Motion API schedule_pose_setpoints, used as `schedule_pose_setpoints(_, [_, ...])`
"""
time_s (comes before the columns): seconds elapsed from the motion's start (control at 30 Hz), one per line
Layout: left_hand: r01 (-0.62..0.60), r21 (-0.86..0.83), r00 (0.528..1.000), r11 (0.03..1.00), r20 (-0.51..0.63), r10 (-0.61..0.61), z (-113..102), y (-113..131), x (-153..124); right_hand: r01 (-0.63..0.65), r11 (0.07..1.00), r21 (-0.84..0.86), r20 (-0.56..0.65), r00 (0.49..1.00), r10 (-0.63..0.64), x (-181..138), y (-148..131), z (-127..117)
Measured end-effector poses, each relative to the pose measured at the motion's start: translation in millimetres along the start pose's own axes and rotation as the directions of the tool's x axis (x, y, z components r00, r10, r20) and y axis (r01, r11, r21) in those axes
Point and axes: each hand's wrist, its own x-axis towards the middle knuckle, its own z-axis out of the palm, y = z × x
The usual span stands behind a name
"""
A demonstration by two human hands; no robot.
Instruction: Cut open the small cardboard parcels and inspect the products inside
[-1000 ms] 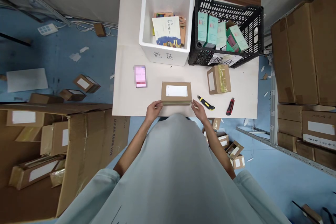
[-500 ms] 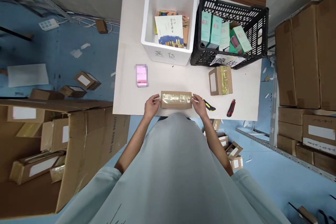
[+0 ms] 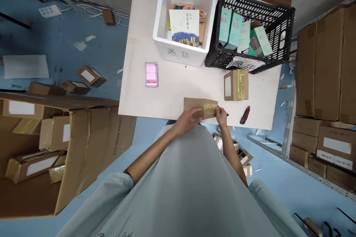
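Note:
A small taped cardboard box [image 3: 194,103] lies at the near edge of the white table, a different face up, with shiny tape across its right part. Over its near left side, my left hand [image 3: 189,121] grips it with fingers curved across the top. My right hand [image 3: 221,116] pinches the box's right end; whether a bit of tape is between the fingertips is too small to tell. Behind that hand a yellow-black utility knife is almost wholly hidden. Farther right lies a red-black utility knife [image 3: 245,115], and beyond it stands another taped box [image 3: 228,87].
At the back of the table [image 3: 139,100] stand a white foam bin [image 3: 180,54] with books and a black crate [image 3: 287,26] with green boxes. A blurred pink item [image 3: 151,74] lies left. A large open carton [image 3: 91,148] and stacked boxes [image 3: 328,66] flank the table.
The box has been turned and shifted right. My left hand has moved from its left end onto its near side and top; my right hand has closed at its right end, covering the yellow knife.

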Motion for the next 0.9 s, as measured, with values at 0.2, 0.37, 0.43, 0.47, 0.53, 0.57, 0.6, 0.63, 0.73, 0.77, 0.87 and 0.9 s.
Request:
schedule_pose_setpoints(0.2, [-0.046, 0.153, 0.999, 0.987, 0.018, 0.044, -0.4, 3.3, -0.1, 0.008, 0.998, 0.057, 0.023, 1.0, -0.009, -10.7, 2.5, -2.3])
schedule_pose_setpoints(0.37, [0.083, 0.105, 0.974, 0.991, -0.221, -0.059, -31.0, -28.9, -3.0, 0.072, 0.993, 0.095, 0.042, 0.996, -0.076, -32.2, -15.1, 15.1])
schedule_pose_setpoints(0.43, [0.2, 0.037, 0.922, 0.979, -0.344, -0.176, -44.3, -46.7, -2.1, 0.112, 0.988, 0.102, 0.08, 0.989, -0.121, -42.2, -26.6, 24.7])
schedule_pose_setpoints(0.47, [0.262, -0.016, 0.888, 0.965, -0.387, -0.248, -50.8, -55.8, -1.0, 0.134, 0.986, 0.101, 0.106, 0.984, -0.145, -46.9, -32.9, 29.2])
schedule_pose_setpoints(0.53, [0.336, -0.097, 0.835, 0.937, -0.428, -0.344, -62.8, -72.9, 2.2, 0.174, 0.982, 0.072, 0.164, 0.969, -0.184, -55.3, -46.2, 36.2])
schedule_pose_setpoints(0.57, [0.348, -0.114, 0.821, 0.93, -0.442, -0.362, -68.2, -80.7, 3.9, 0.19, 0.981, 0.039, 0.191, 0.962, -0.194, -59.0, -53.0, 38.3])
schedule_pose_setpoints(0.6, [0.348, -0.123, 0.813, 0.929, -0.455, -0.364, -73.2, -87.7, 5.2, 0.203, 0.979, -0.004, 0.212, 0.957, -0.197, -62.5, -59.8, 39.3])
schedule_pose_setpoints(0.63, [0.341, -0.127, 0.807, 0.931, -0.468, -0.36, -77.9, -94.2, 6.0, 0.219, 0.974, -0.052, 0.231, 0.952, -0.202, -66.1, -66.6, 39.6])
schedule_pose_setpoints(0.73, [0.326, -0.138, 0.779, 0.935, -0.522, -0.348, -92.0, -111.4, 3.7, 0.309, 0.94, -0.146, 0.285, 0.923, -0.26, -81.5, -88.5, 40.3])
schedule_pose_setpoints(0.77, [0.33, -0.137, 0.761, 0.934, -0.546, -0.349, -97.5, -116.9, 1.5, 0.359, 0.922, -0.144, 0.305, 0.903, -0.304, -88.9, -96.6, 42.6])
schedule_pose_setpoints(0.87, [0.379, -0.155, 0.669, 0.912, -0.635, -0.386, -115.7, -132.5, -6.6, 0.538, 0.839, -0.081, 0.383, 0.794, -0.472, -117.5, -124.9, 60.4])
schedule_pose_setpoints(0.9, [0.405, -0.181, 0.631, 0.896, -0.654, -0.417, -121.7, -137.0, -8.6, 0.591, 0.804, -0.068, 0.424, 0.746, -0.513, -127.9, -135.5, 69.4])
